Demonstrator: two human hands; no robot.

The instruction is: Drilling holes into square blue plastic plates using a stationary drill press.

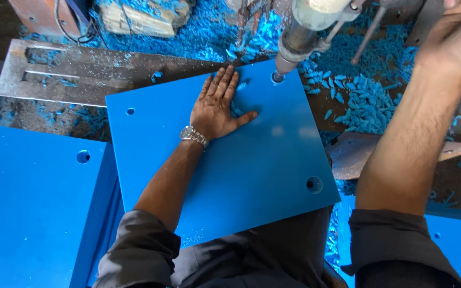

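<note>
Blue panel point(252, 160) lay flat on the metal surface point(70, 69) under the drill point(300, 37), centre of view, slightly skewed w/ one corner toward the person's lap. Panel was smooth, square-ish, w/ round holes near corners: one at upper left point(130, 111), one at lower right point(314, 184). Drill bit met the panel at its upper right corner point(277, 78), approx. where a further hole sat.

Left hand point(219, 106) was pressed flat on the panel, palm down, fingers straight and pointing toward the drill, thumb spread to the right. Not gripping anything; just bearing down. Wristwatch point(193, 136) w/ metal band on that wrist. A few blue chips lay next to the fingertips.

Right hand point(457, 37) was raised at upper right, partly cut off by the frame edge, up near the drill's levers point(366, 37). Couldn't tell if it was closed on a handle or loose; fingers out of view. Forearm bare, grey sleeve rolled up.

Blue shavings point(369, 101) were heaped thick behind and to the right of the drill, scattered across the surface too. A stack of more blue panels point(33, 213) w/ holes sat at lower left, just beside the worked panel and lower. Another blue sheet point(454, 240) showed at lower right, partly behind the right arm. A rusty plate point(358, 154) stuck out from beneath the panel's right edge.
</note>
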